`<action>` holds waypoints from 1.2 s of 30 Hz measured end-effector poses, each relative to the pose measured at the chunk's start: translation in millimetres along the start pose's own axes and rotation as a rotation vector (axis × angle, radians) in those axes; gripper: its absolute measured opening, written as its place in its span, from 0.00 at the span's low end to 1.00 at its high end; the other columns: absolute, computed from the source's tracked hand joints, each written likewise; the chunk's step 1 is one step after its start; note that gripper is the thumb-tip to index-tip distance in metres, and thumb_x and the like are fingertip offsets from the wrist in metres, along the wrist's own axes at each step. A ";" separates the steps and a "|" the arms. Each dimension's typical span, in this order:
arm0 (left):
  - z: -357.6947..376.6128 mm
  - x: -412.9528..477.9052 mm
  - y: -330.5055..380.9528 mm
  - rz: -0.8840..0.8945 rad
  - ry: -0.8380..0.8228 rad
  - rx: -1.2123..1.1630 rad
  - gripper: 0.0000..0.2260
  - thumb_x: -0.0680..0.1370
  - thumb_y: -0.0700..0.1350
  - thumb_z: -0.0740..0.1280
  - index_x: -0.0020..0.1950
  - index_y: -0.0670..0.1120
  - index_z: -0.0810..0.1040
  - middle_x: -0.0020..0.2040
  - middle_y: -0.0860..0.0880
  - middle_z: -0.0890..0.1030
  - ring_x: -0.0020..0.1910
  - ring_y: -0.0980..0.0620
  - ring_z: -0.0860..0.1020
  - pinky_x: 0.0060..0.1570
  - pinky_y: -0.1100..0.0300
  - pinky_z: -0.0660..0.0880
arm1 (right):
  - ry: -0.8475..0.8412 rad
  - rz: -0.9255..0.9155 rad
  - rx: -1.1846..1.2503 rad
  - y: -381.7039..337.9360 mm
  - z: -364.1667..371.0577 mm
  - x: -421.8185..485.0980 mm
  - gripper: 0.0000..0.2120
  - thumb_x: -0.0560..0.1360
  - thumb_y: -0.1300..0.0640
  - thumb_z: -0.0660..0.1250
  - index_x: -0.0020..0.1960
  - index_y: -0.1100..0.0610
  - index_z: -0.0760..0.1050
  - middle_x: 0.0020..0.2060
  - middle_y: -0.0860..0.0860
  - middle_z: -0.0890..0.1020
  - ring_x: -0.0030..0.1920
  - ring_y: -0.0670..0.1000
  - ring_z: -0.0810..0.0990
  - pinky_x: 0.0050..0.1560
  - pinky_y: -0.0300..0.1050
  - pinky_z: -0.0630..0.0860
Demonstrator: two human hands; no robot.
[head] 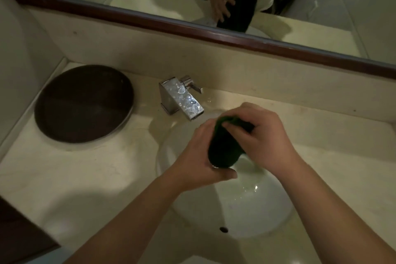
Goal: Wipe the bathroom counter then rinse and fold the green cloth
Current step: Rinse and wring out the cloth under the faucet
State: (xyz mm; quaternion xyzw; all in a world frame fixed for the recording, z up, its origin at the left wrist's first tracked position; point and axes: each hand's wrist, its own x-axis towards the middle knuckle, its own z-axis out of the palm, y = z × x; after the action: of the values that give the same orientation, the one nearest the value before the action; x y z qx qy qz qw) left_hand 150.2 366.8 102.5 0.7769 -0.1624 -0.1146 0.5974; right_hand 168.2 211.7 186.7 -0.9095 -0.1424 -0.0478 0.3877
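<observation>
**Position.** The green cloth (222,150) is held above the sink (246,221), in front of the faucet (182,97), as a narrow, doubled-over bundle hanging roughly upright. It touches neither the basin nor the table (85,178).

**Grip.** The right hand (264,135) has its grip clamped on the upper end, with fingers curled over the fold. The left hand (198,156) has its grip closed on the lower part: the thumb is hooked under the bottom edge and the fingers lie behind the cloth.

**Stage.** Judged from the compact bundle, this is wringing or folding after the rinse. No running water can be made out at the spout.

**Hazards.**
- Drip: a cloth that is not fully wrung sheds water. Carrying it sideways past the basin rim would re-wet the table, which already shows a wet patch beside the faucet.
- Slip: wet fabric is slick. Loosening the lower grip would let the bundle unroll and drop into the sink, undoing the fold.
- Contact: lifting the upper end forward risks striking the spout edge.
- The dark round tray (83,103) stands well apart, so contact with it is unlikely.
</observation>
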 end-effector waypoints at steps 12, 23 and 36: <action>27.9 40.6 -14.6 -0.348 0.138 -0.418 0.04 0.73 0.35 0.71 0.44 0.43 0.79 0.36 0.44 0.80 0.30 0.54 0.80 0.33 0.62 0.77 | 0.157 0.178 0.882 -5.8 -25.2 2.6 0.10 0.77 0.58 0.62 0.41 0.50 0.79 0.40 0.48 0.82 0.44 0.52 0.82 0.46 0.52 0.82; 12.8 38.3 -40.2 -0.557 0.408 -1.737 0.11 0.76 0.45 0.59 0.45 0.41 0.78 0.42 0.44 0.82 0.44 0.43 0.84 0.67 0.41 0.67 | 0.058 1.160 0.867 86.1 103.3 -61.9 0.08 0.79 0.56 0.64 0.55 0.55 0.79 0.51 0.56 0.84 0.53 0.52 0.82 0.57 0.51 0.78; -12.2 87.9 -72.3 -0.757 0.503 -1.600 0.17 0.80 0.54 0.57 0.43 0.44 0.78 0.37 0.44 0.77 0.40 0.47 0.75 0.67 0.44 0.65 | -0.164 0.260 -0.063 63.7 93.5 135.5 0.16 0.78 0.51 0.63 0.63 0.55 0.76 0.45 0.52 0.83 0.40 0.52 0.83 0.48 0.47 0.77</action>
State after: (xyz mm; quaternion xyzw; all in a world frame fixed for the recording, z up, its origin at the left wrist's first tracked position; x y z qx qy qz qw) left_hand 244.1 360.3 37.3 0.1353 0.3652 -0.2083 0.8972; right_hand 314.3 267.0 104.4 -0.9328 -0.0533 0.0728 0.3490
